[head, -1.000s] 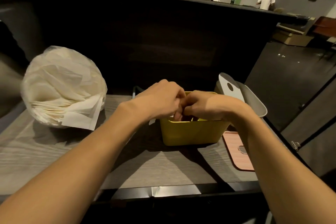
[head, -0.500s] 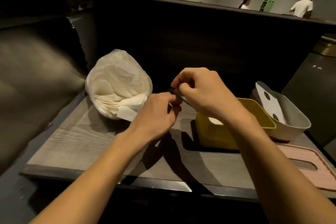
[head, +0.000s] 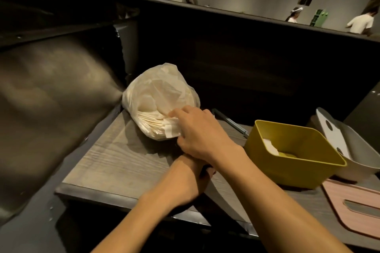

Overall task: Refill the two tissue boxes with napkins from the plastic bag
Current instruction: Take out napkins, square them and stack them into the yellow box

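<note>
We are at the fetching step: our right hand (head: 200, 131) reaches across to the plastic bag (head: 158, 101), its fingers curled onto the exposed edges of the napkins (head: 156, 124) at the bag's near side, gripping them as far as we can judge. Our left hand (head: 185, 178) sits under the right wrist, nearer us than the bag; it is too hidden to tell whether it holds anything. The yellow tissue box (head: 292, 167), right of the bag, stands open with only a scrap of napkin inside; the grey tissue box (head: 349, 156) sits beyond it, also open. Next we probably need to draw a stack out cleanly and carry it right. The table (head: 115, 162) offers bare room in front of the bag, but a pink lid (head: 353, 213) lies by its near edge.
</note>
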A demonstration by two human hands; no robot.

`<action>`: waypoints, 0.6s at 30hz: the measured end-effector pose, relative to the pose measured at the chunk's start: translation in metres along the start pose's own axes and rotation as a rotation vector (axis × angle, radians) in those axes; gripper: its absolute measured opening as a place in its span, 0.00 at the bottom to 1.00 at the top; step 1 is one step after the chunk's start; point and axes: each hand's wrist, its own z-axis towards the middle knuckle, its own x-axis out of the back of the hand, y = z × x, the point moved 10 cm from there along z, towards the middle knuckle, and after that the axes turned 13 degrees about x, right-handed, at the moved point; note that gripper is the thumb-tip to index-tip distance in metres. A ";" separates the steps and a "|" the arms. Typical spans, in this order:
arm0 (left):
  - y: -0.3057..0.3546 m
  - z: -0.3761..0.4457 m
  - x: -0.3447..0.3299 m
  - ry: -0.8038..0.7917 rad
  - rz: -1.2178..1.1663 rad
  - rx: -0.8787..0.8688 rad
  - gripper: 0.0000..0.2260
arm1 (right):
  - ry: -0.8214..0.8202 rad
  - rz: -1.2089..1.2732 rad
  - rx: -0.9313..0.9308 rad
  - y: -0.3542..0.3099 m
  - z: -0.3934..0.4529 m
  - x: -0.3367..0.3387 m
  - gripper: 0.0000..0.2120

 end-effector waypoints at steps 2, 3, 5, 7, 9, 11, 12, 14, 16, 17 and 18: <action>0.009 -0.003 0.003 -0.018 -0.038 -0.050 0.09 | 0.046 0.014 -0.017 0.007 -0.002 0.007 0.20; 0.015 -0.005 0.005 -0.019 -0.053 -0.081 0.08 | 0.080 0.019 -0.023 0.010 -0.003 0.011 0.17; 0.024 -0.007 0.011 -0.006 -0.065 -0.137 0.08 | 0.133 0.030 -0.040 0.014 -0.003 0.013 0.14; 0.025 -0.008 0.009 -0.011 -0.041 -0.140 0.08 | 0.165 0.058 -0.044 0.014 -0.001 0.011 0.13; 0.021 -0.006 0.008 -0.008 -0.048 -0.126 0.09 | 0.177 0.089 -0.032 0.013 0.000 0.007 0.14; 0.020 -0.006 0.007 -0.007 -0.056 -0.130 0.09 | 0.167 0.126 -0.006 0.012 0.001 0.002 0.16; 0.019 -0.006 0.006 -0.007 -0.066 -0.134 0.09 | 0.152 0.135 0.007 0.011 0.001 0.001 0.18; 0.017 -0.004 0.006 -0.006 -0.046 -0.126 0.09 | 0.134 0.129 0.029 0.011 0.002 0.000 0.23; 0.016 -0.001 0.004 -0.003 -0.034 -0.121 0.09 | 0.131 0.134 0.044 0.011 0.003 0.000 0.25; 0.015 0.000 0.004 0.000 -0.030 -0.121 0.08 | 0.135 0.137 0.050 0.010 0.004 0.000 0.25; 0.015 0.000 0.004 0.004 -0.028 -0.129 0.08 | 0.145 0.128 0.061 0.009 0.005 0.001 0.23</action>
